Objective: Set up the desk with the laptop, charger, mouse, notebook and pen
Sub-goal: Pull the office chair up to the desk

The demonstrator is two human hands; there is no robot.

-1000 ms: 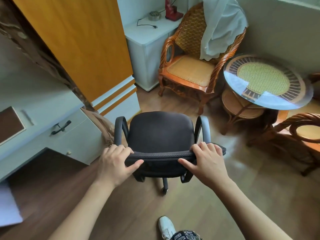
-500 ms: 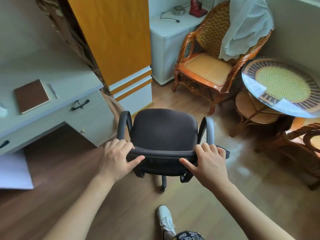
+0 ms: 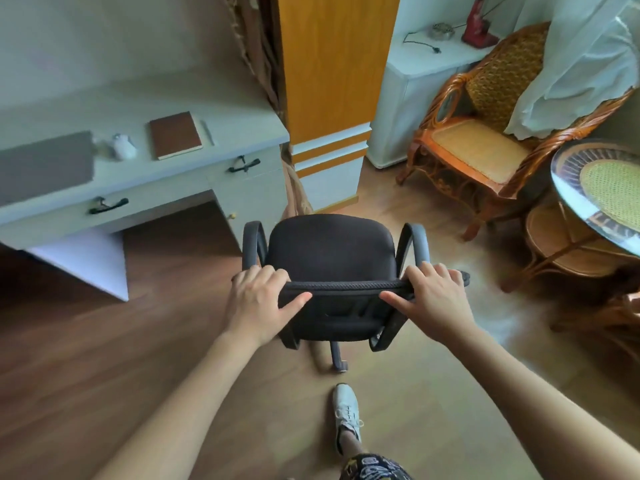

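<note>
Black fabric backrest: top edge of the black fabric office chair with grey looped armrests (image 3: pixel 332 251) was clasped by both hands at once.
Left hand (image 3: pixel 258 306): fingers curled over the front of the backrest edge, thumb pressed against its rear face; clenched on the chair.
Right hand (image 3: pixel 433 303): same hold at the other end of the edge, thumb stretched along the rear face; clenched on the chair.
Chair position: stood on the brown wood-plank floor (image 3: pixel 104 358), seat facing away from the person, just right of the desk's knee opening and not under it.
White sneaker (image 3: pixel 346 414): one foot was planted on the floor behind the chair's castor.
Pale grey desk with black drawer handles (image 3: pixel 145 181): stood left of the chair, apart from it.
Grey closed laptop (image 3: pixel 45 166): lay flat on the left part of the desk top.
White rounded mouse (image 3: pixel 123 147): sat just right of the laptop; outline blurred.
Brown hardcover notebook (image 3: pixel 176 135): lay closed, right of the mouse.
Slim pale pen (image 3: pixel 207 132): lay just beside the notebook's right edge.
Charger: could not be made out on the desk.
Orange rattan armchair (image 3: pixel 478 147): stood well apart, to the right rear.
</note>
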